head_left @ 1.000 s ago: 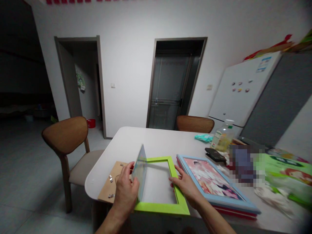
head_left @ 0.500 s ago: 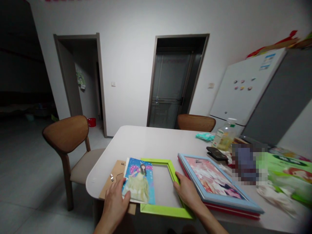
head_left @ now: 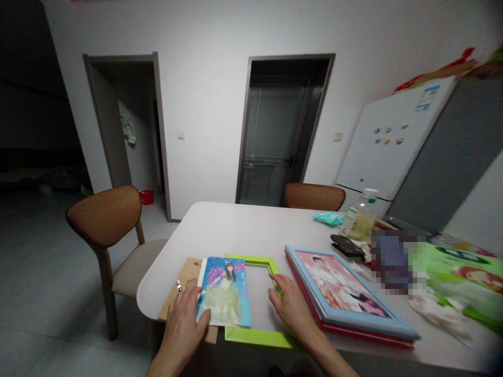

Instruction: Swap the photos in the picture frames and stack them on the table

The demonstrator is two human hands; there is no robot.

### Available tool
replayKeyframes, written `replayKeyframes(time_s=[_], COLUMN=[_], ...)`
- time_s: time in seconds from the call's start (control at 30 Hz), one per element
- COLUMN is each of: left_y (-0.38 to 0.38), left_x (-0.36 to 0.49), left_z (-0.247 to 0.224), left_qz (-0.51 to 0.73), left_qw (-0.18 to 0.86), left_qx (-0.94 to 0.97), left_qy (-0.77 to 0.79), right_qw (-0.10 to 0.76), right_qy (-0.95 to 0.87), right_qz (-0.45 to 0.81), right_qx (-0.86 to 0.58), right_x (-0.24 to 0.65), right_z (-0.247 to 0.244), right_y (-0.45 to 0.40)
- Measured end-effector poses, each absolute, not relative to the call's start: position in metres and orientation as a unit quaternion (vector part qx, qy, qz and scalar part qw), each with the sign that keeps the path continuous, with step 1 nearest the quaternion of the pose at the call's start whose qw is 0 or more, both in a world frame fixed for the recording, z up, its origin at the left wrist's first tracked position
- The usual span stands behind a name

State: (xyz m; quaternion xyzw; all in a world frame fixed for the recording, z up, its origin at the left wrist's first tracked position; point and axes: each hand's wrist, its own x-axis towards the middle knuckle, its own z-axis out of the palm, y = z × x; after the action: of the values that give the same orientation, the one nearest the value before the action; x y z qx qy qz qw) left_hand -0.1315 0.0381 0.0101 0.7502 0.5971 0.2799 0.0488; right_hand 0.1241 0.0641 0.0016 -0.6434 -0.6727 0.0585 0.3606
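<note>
A printed picture (head_left: 226, 298) of a figure in a pale gown on a blue background lies over the left part of a lime-green photo frame (head_left: 259, 337). My left hand (head_left: 184, 317) grips the picture's left edge, thumb on top; the fingers' undersides are hidden. Under that hand is a brown backing board (head_left: 188, 269) with small metal clips. Over the frame's right side reaches my right hand (head_left: 293, 303), its fingers apart and bent toward the frame's opening. The hand covers much of that side, and holds nothing I can see.
To the right lies a light-blue framed picture (head_left: 349, 288) on top of red-edged frames. Beyond it are a black phone-like object (head_left: 348, 245), a clear bottle (head_left: 359, 214), a teal packet (head_left: 328, 218) and a green package (head_left: 463, 277). A wooden chair (head_left: 104, 214) stands left of the table (head_left: 236, 225).
My right hand has shifted left from the frame's right bar, its fingers now over the inner edge. The picture has turned and moved slightly right, with my left hand still at its edge.
</note>
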Motion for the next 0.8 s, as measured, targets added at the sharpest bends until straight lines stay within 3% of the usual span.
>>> replayKeyframes(time_s=[0.27, 0.5, 0.63, 0.8], left_y=[0.031, 0.029, 0.035, 0.041], left_x=[-0.119, -0.107, -0.101, -0.101], left_z=[0.0, 0.007, 0.008, 0.02], left_qz=[0.313, 0.224, 0.251, 0.45], left_qw=[0.071, 0.071, 0.068, 0.14], left_qx=[0.797, 0.82, 0.827, 0.762], left_qy=[0.512, 0.522, 0.499, 0.444], right_qw=[0.44, 0.484, 0.5, 0.565], right_qy=[-0.57, -0.435, -0.405, -0.385], right_qz=[0.35, 0.607, 0.644, 0.62], right_qx=[-0.6, -0.457, -0.414, -0.385], right_x=[0.085, 0.057, 0.043, 0.035], right_z=[-0.006, 0.002, 0.03, 0.056], right_y=[0.072, 0.077, 0.066, 0.059])
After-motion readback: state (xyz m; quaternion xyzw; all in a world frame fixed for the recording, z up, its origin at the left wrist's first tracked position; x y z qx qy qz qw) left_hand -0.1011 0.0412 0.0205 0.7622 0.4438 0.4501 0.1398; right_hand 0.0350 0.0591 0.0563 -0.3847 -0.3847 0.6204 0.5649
